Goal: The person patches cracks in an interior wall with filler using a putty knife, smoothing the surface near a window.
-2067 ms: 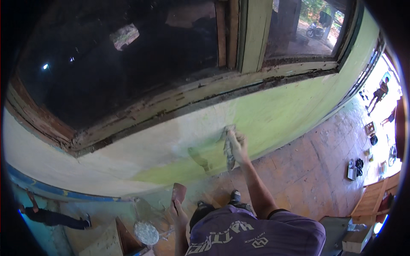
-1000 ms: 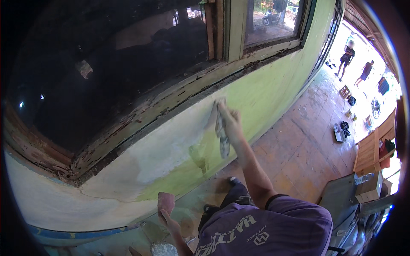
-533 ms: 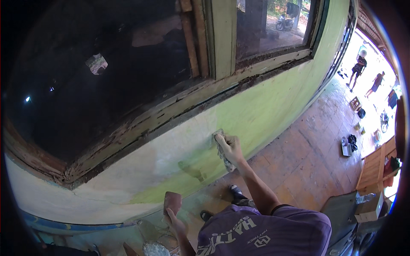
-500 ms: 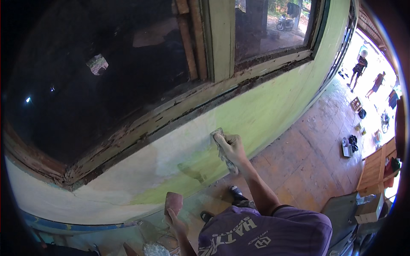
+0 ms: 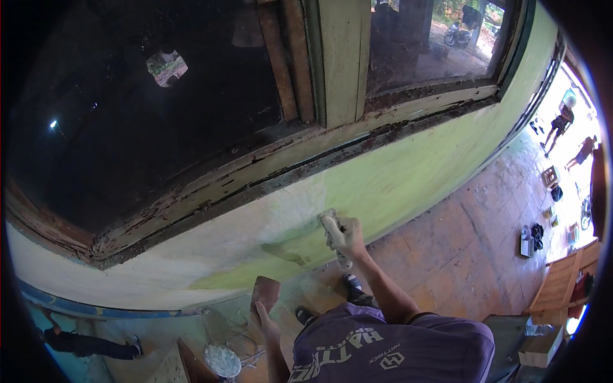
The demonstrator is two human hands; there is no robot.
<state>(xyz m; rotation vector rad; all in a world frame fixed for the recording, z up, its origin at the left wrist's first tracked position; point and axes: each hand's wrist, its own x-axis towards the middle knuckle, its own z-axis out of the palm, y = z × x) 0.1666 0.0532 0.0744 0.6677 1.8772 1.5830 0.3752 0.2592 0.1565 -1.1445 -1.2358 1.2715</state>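
My right hand (image 5: 348,239) is closed round a putty knife (image 5: 327,214), its blade against the wall below the window and its handle end hanging out under my fist. The wall (image 5: 399,175) is lime green to the right and whitish to the left, with a darker damp-looking patch (image 5: 285,253) beside the knife. Lower and to the left, my left hand (image 5: 267,323) grips a flat reddish-brown plate (image 5: 265,292) by its lower end. The plate is held up, apart from the wall.
A weathered wooden window frame (image 5: 242,172) runs above the wall. Below left stands a bucket (image 5: 222,361) of whitish lumpy material, near a person in dark trousers (image 5: 89,345). A wooden cabinet (image 5: 562,287) and a box (image 5: 541,346) stand right; people are outside, far right.
The whole view has shifted, bringing the bucket and the person at lower left further in. Both hands keep their holds, the putty knife still at the wall.
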